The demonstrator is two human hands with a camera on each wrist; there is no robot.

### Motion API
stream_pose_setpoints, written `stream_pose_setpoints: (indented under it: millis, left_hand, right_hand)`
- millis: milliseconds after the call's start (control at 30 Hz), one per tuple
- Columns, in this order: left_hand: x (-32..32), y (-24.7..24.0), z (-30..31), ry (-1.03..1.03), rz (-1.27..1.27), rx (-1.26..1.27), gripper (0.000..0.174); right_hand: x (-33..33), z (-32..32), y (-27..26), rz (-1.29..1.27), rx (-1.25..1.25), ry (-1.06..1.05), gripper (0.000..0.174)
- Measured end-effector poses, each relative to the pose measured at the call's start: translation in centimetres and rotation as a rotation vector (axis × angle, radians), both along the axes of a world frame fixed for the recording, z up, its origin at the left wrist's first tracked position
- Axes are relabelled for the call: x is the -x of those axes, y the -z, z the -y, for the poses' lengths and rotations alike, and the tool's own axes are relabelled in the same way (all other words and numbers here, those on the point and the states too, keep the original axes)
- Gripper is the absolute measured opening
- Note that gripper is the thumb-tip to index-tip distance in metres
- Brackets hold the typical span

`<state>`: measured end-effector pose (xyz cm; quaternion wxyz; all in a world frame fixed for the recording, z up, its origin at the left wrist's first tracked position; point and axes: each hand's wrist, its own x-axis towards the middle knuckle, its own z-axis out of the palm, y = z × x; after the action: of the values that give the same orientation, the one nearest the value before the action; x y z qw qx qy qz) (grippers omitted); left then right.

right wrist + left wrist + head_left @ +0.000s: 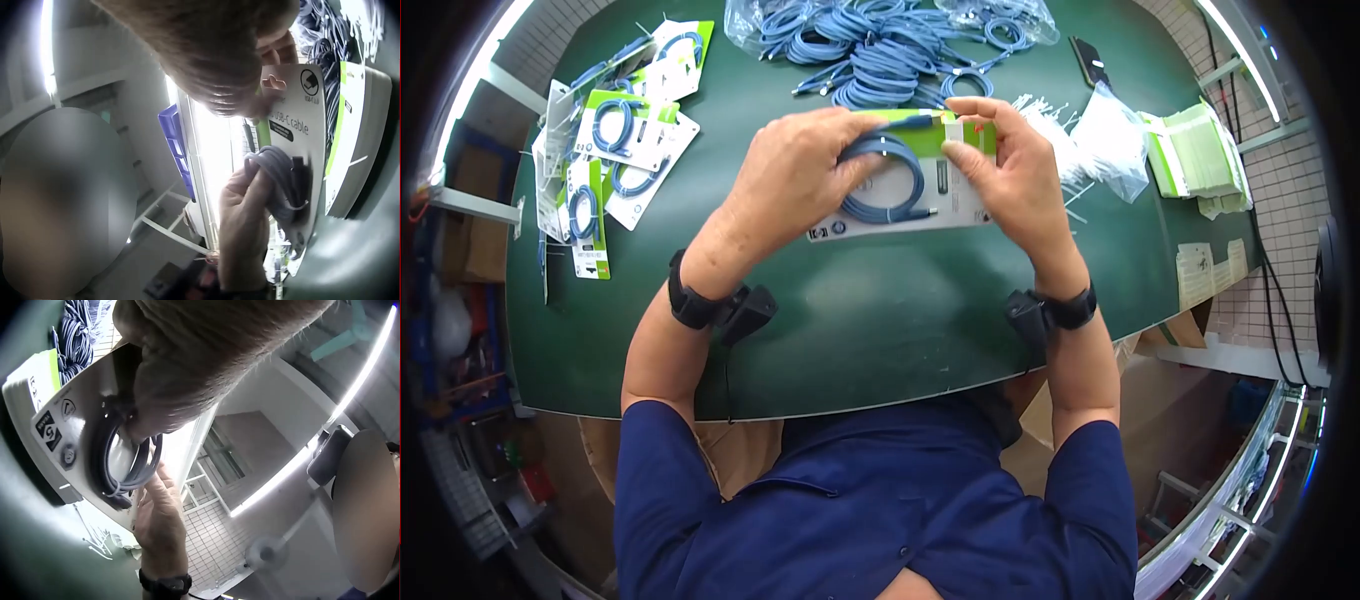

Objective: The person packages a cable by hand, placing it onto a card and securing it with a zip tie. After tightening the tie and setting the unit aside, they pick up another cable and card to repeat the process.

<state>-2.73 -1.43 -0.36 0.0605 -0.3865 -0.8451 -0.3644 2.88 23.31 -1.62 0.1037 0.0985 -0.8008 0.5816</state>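
Observation:
A blue coiled USB-C cable [918, 185] lies against a white and green packaging card [945, 205] above the table. My left hand [795, 175] grips the coil with the thumb inside its loop, at the card's left part. At the card's green right end, my right hand [1020, 165] has thumb and index finger pinched near the cable's upper end. In the right wrist view the card [297, 119] shows printed "USB-C cable" text and a hang hole, with the right fingers by it. The left wrist view shows the coil [103, 456] standing out from the card's face.
Behind the hands lies a heap of coiled blue cables [880, 60]. Several carded cables [615, 130] are spread at the left. White ties [1050, 125], a plastic bag [1110, 140], a stack of cards [1200, 155] and a black object [1088, 60] lie to the right.

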Motion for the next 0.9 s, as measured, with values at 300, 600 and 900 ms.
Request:
stream_pose_setpoints:
  millis: [300,600,900]
  left_hand:
    - [-1.9,0.9,-1.5,-0.007,-0.207,-0.011,0.036]
    - [-3.5,1.1,-0.7,0.016,-0.06,-0.064,0.037]
    - [-5.0,4.7,-0.1,0.054,-0.317,-0.222,0.032]
  right_hand:
    - [-0.3,0.2,-1.0,-0.651,-0.543,0.004,0.029]
    - [-0.6,0.4,1.3,-0.664,-0.442,-0.028,0.028]
    - [-1.7,0.2,1.9,-0.547,-0.367,-0.152,0.027]
